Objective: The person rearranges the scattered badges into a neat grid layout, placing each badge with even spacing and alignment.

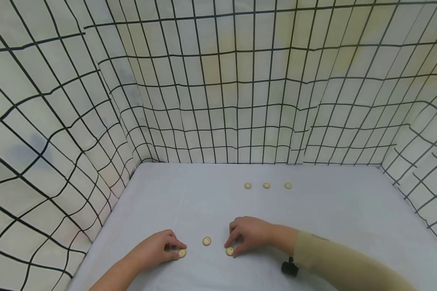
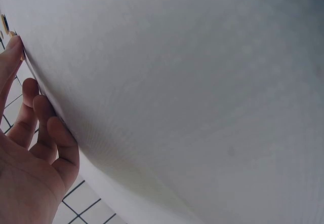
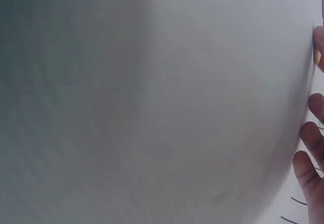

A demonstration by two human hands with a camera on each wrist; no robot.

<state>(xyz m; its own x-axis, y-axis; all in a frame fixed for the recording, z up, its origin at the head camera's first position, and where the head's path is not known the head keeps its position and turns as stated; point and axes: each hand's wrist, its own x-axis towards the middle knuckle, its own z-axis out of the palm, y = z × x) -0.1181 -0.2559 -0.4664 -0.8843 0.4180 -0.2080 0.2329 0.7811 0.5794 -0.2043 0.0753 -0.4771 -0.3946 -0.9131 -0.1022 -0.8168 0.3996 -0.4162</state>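
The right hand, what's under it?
A button peeks out, pinched by the right hand. In the head view, the table beneath the palm is covered, so I can't see there.

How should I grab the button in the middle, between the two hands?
Pinch the middle button by its rim, thumb and finger on opposite edges, probably coming from above. It's round and lies flat on the white tabletop, so its edge seems the best hold. The left hand and right hand are on either side, so above looks clearer.
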